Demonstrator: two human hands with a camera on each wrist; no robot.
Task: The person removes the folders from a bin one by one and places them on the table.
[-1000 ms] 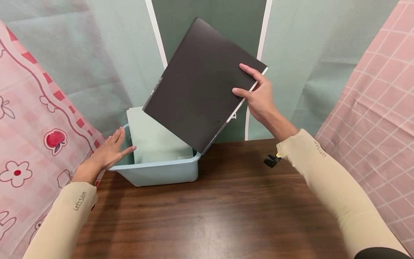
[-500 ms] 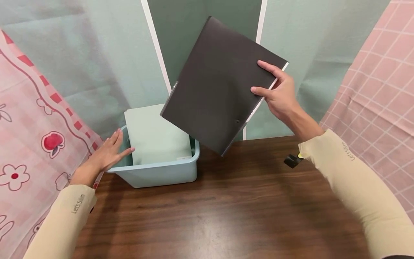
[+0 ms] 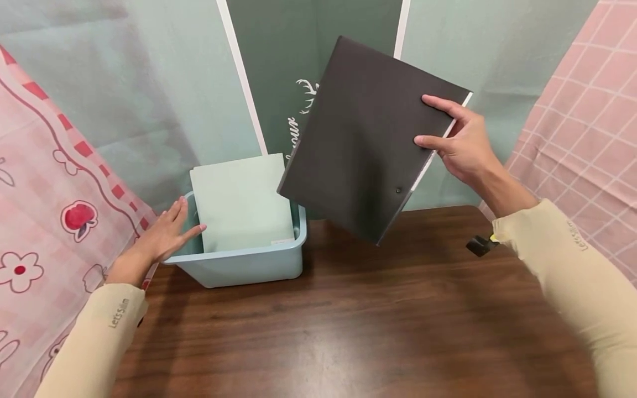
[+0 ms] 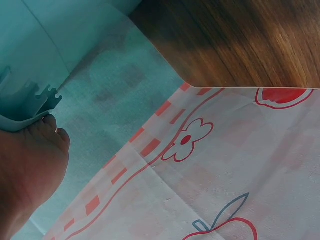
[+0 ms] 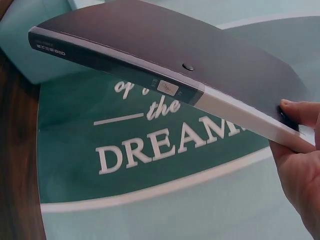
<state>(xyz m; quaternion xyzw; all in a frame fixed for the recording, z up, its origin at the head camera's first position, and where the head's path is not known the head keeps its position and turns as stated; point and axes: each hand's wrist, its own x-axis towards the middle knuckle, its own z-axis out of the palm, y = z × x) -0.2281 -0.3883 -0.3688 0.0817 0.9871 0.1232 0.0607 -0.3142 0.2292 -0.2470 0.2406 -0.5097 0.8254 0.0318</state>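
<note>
My right hand (image 3: 465,141) pinches a black file folder (image 3: 368,138) by its spine edge, thumb and a finger on the near cover. It hangs tilted in the air, right of the bin and above the table. In the right wrist view the folder (image 5: 165,55) shows a white spine strip, a dark printed label and a small round rivet. My left hand (image 3: 161,232) rests at the left rim of a light blue plastic bin (image 3: 249,268), fingers extended. Inside the bin leans a pale green folder (image 3: 241,202), or more than one; its lower part is hidden.
The bin stands on a dark brown wooden table (image 3: 318,331), at the back left. A pale green cloth (image 3: 164,83) with a dark green panel hangs behind. Pink patterned cloths hang along the left (image 3: 40,193) and right (image 3: 572,138) sides.
My right hand has carried the black folder rightward, away from above the bin, uncovering more of the pale green folder. The left hand has stayed at the bin's rim.
</note>
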